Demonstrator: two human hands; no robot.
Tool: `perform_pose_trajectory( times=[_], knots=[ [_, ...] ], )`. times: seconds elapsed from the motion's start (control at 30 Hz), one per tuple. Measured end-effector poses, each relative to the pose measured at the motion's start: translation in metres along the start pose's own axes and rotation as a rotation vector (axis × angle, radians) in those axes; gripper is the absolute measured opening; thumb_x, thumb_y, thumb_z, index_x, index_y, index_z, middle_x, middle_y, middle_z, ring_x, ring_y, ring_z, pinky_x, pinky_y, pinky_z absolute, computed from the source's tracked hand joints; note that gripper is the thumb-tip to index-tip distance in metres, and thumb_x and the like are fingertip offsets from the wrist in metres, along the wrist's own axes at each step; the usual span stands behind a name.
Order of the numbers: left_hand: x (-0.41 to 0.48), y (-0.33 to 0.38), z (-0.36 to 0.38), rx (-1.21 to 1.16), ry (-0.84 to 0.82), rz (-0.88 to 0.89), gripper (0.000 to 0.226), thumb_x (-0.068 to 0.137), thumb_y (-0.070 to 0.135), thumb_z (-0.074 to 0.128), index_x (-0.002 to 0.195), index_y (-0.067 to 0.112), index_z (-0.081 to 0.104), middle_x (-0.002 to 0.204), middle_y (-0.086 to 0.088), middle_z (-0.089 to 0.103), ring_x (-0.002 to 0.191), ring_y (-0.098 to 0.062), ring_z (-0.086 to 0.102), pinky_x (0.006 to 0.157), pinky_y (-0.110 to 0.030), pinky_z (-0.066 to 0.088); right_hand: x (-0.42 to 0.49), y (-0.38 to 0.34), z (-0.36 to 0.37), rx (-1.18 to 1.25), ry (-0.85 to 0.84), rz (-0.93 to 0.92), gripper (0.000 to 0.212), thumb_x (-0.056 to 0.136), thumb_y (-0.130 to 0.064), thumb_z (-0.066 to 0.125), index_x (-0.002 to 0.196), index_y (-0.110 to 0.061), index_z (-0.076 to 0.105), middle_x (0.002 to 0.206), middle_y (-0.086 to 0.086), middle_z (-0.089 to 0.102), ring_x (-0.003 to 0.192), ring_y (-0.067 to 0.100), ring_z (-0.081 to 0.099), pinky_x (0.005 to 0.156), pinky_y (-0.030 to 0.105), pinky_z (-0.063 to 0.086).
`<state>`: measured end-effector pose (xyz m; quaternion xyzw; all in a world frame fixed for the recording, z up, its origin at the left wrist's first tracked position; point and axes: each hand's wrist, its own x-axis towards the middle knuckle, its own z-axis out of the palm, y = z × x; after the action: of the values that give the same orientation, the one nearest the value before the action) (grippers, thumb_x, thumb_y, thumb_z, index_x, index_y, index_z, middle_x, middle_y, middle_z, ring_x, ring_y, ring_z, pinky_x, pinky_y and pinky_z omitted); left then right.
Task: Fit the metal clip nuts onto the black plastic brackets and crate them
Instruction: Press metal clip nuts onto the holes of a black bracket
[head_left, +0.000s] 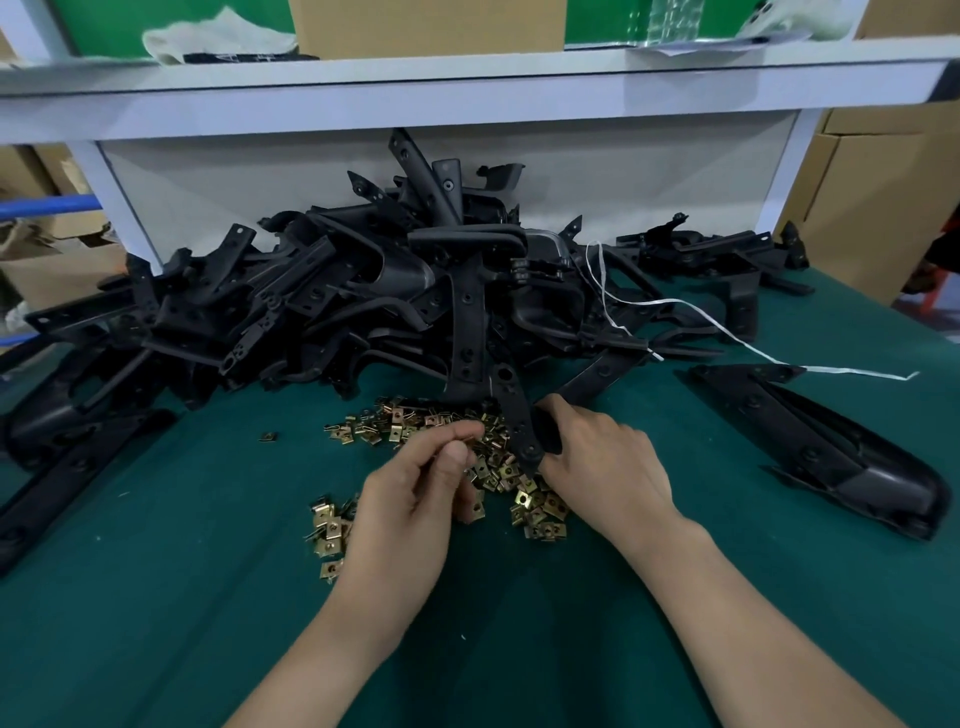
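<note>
Hands working over brass clip nuts on a green desk (156, 597)

The right hand (602, 462) grips the near end of a slim black bracket (514, 421), fingers curled round it; its far end leans on the big bracket heap (363, 291) piled across the back of the desk. The left hand (426, 483), just beside it, has thumb and forefinger pinched together on what looks like one clip nut (470, 440), mostly hidden by the fingertips. Loose clip nuts (540, 506) lie scattered under and between both hands, and a stray nut (269, 436) sits apart to the left. A larger black moulding (831, 457) lies alone to the right, with a white string (727, 338) trailing from the heap toward it. A pale shelf (467, 88) spans above.
</note>
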<state>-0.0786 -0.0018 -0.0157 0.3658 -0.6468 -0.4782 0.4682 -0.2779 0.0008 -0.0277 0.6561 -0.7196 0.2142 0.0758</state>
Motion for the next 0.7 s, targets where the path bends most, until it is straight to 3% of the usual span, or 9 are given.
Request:
perform_pose_trajectory(
  times=[0.17,0.47,0.7],
  knots=[
    [0.0,-0.002,0.003,-0.114,-0.017,-0.085,0.026,0.102,0.015,0.053,0.114,0.027,0.073,0.086,0.005,0.072,0.069,-0.011,0.064,0.066,-0.019,0.054,0.0,-0.001,0.002,0.011,0.019,0.015,0.03,0.095,-0.046,0.047,0.118,-0.027,0.052,0.1,-0.008,0.068,0.085,0.025,0.065,0.061,0.035,0.035],
    [0.005,-0.005,-0.001,-0.268,-0.005,-0.169,0.021,0.088,0.034,0.064,0.098,0.02,0.076,0.089,-0.006,0.073,0.069,-0.016,0.062,0.064,-0.023,0.054,0.0,0.0,0.001,0.028,0.01,0.009,0.033,0.093,-0.049,0.043,0.116,-0.027,0.052,0.099,-0.009,0.068,0.084,0.025,0.065,0.061,0.035,0.036],
    [0.009,0.002,-0.007,-0.505,-0.033,-0.245,0.021,0.091,0.028,0.062,0.092,0.008,0.067,0.083,-0.008,0.065,0.065,-0.015,0.057,0.061,-0.026,0.053,0.0,0.0,0.0,0.052,-0.009,0.027,0.027,0.094,-0.045,0.047,0.114,-0.028,0.053,0.095,-0.01,0.066,0.083,0.025,0.064,0.062,0.036,0.037]
  ],
)
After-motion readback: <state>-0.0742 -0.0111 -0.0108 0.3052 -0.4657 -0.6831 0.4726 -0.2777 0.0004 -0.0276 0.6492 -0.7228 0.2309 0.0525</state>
